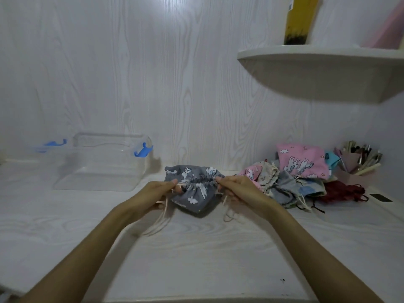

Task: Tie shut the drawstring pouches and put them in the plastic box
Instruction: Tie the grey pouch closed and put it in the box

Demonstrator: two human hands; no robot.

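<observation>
Our left hand [156, 193] and right hand [237, 188] each pinch a cream drawstring [164, 212] of the grey pouch [193, 189], gathered above the worktop [196, 259].

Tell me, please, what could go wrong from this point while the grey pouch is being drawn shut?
The left hand and right hand each pinch a cord of the grey pouch; uneven pulling might leave its gathered mouth partly open. The loose cord ends trail on the desk and could tangle before knotting. The plastic box sits well to the left, so a slack knot might loosen during the carry.
</observation>
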